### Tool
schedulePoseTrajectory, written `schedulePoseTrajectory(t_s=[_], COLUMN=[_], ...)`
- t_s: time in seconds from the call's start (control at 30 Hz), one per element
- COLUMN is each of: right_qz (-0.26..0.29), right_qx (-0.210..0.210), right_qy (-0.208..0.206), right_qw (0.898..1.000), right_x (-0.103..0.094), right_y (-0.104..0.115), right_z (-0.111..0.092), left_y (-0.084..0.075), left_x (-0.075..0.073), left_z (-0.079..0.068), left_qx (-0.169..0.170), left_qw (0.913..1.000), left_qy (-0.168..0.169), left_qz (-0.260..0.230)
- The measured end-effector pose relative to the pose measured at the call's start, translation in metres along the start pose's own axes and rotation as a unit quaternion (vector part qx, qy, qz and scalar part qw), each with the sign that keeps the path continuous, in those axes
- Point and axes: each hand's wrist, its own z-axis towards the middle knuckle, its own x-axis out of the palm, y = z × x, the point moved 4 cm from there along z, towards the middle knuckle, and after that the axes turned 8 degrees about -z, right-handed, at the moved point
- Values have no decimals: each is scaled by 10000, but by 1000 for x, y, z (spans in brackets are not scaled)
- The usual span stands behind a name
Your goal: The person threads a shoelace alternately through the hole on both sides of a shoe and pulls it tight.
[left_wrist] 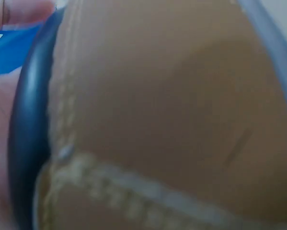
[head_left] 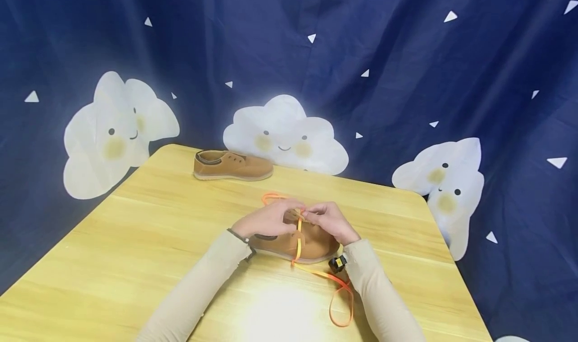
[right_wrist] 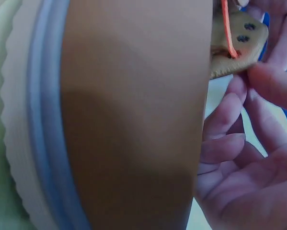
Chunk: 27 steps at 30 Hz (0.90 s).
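**Pinch on at two o'clock!**

Blue curtain [head_left: 271,31] right across the back, white clouds [head_left: 289,126] on it, wooden counter [head_left: 149,231] in front! Mid-counter sits the brown near shoe [head_left: 316,244], toe at three o'clock; the far shoe [head_left: 253,168] is at eleven from it. Left hand [head_left: 266,220] at ten, thumb spread from the other fingers; pinching or not, I cannot tell. Right hand [head_left: 331,220] at two, thumb and forefinger pinching the eyelet flap [right_wrist: 257,39]! And the orange-yellow lace [head_left: 299,239] crosses the near shoe, looping out at five.
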Motion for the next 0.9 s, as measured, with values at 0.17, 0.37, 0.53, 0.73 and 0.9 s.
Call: schedulePoseTrajectory(t_s=[0.17,0.37,0.53,0.73,0.9], right_qz=[-193,0,99,218,334], right_qx=[-111,-15,-91,-233,-497], right_qy=[-119,-255,-536,-785,-1053], right_qw=[9997,9997,9985,9964,9926], right_x=[4,6,1,-6,-14], right_y=[4,7,13,25,40], right_z=[-1,0,6,11,11], left_y=[1,8,9,12,14], left_x=[-6,-7,-6,-5,-4], left_z=[-8,-14,-14,-14,-14], left_qx=[-133,-747,-795,-795,-750], left_qw=[9981,9920,9884,9871,9853], left_qy=[261,472,426,392,402], left_qz=[542,906,1226,1330,1478])
